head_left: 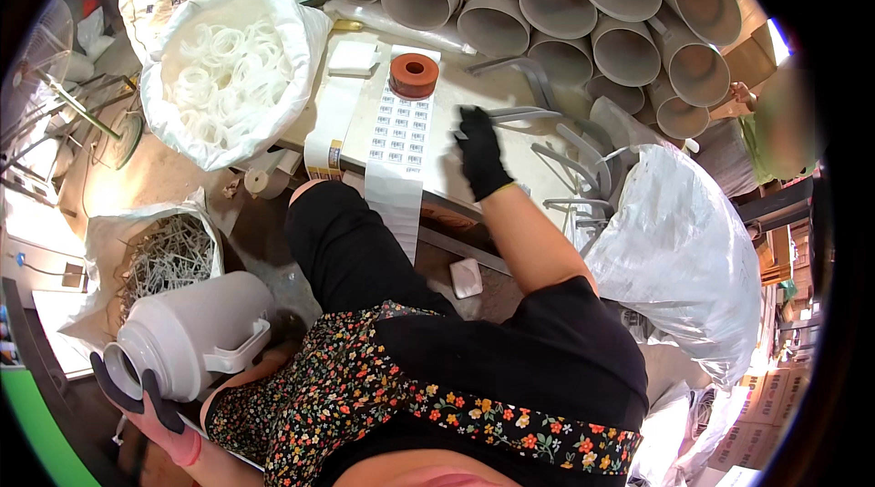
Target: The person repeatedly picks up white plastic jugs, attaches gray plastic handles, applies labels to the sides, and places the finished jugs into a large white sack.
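Observation:
My left hand [162, 416], in a pink glove with dark fingers, grips the open mouth end of a grey plastic jug [205, 323]. The jug lies tilted at my left side, with a side handle [239, 350] facing me. Over the worktable, my right hand [480, 154] wears a black glove. Its fingers are bunched, with a small pale spot at the tips that I cannot make out. Beside it lie several loose grey curved handles [583, 159]. A strip of printed labels [398, 136] runs off the table's front edge, with a reddish-brown ring-shaped roll [413, 75] on its far end.
Stacked grey cylinders [492, 22] rise at the back. A white sack of clear rings [228, 86] stands at the far left, and a sack of metal rods [169, 255] nearer. A large white bag [679, 250] bulges at right. Another person's hand [740, 100] shows beyond the cylinders.

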The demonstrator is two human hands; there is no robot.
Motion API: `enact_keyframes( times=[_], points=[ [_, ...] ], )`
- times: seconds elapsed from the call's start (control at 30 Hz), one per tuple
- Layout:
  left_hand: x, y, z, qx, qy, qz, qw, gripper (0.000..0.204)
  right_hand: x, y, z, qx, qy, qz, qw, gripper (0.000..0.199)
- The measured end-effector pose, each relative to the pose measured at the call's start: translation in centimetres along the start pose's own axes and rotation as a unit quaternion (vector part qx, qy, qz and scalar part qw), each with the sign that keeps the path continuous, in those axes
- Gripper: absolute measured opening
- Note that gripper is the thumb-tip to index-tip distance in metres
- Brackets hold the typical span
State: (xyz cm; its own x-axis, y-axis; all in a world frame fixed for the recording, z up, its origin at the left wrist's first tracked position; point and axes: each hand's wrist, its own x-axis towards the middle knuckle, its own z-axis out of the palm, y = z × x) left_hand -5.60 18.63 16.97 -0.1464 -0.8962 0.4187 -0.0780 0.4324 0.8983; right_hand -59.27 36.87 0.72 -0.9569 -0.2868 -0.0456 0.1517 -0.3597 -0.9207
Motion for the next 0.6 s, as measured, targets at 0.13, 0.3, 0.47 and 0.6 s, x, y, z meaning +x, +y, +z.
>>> enact_keyframes(
  times=[0.13,0.3,0.47,0.6],
  points=[
    [-0.4,0.3,0.9,-0.018,0.001,-0.045,0.999,0.069,7.1,-2.0,-10.3,-0.122,0.164,0.040,0.978,0.020],
    [0.1,0.7,2.5,-0.016,-0.043,-0.044,0.998,0.072,11.4,-3.8,-12.9,0.030,0.245,0.101,0.964,0.032],
    [-0.6,0.7,1.6,-0.047,-0.030,-0.040,0.998,0.069,8.3,-4.9,-10.7,-0.191,0.191,-0.007,0.963,0.035],
    [-0.8,0.4,1.7,-0.075,-0.030,-0.059,0.995,0.073,8.2,-5.1,-10.7,-0.089,0.111,-0.115,0.983,0.029]
  ],
)
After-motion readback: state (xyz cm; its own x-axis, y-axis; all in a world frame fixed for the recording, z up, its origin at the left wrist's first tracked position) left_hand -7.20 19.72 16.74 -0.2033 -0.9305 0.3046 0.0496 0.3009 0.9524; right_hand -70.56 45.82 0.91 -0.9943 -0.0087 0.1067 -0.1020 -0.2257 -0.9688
